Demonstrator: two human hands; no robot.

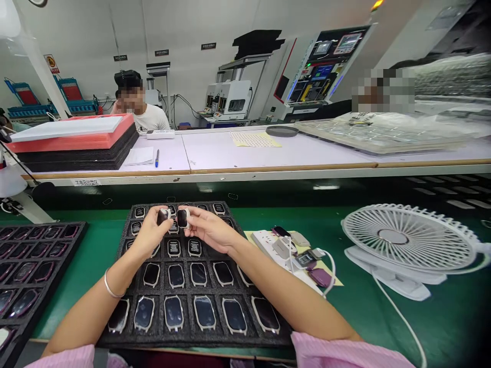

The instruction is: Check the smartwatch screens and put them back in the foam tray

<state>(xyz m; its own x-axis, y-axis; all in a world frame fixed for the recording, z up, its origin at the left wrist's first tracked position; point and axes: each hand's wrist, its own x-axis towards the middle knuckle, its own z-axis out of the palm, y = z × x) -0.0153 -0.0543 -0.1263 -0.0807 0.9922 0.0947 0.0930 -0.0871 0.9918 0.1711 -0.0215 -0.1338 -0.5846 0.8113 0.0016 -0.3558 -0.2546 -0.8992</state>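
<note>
A black foam tray [126, 332] lies in front of me on the green mat, its pockets filled with several smartwatch cases, screens up. Above its far end my left hand [150, 234] pinches one watch case [162, 215] between the fingertips. My right hand [209, 228] holds a second watch case [182, 218] right beside it. The two cases almost touch. A silver bangle [111, 289] rings my left wrist.
A second tray of watch cases [26, 266] lies at the left. A power strip with chargers [286, 250] and a white desk fan [406, 245] sit to the right. Behind, a raised white bench [268, 153] carries stacked foam sheets [76, 145]; two people sit beyond.
</note>
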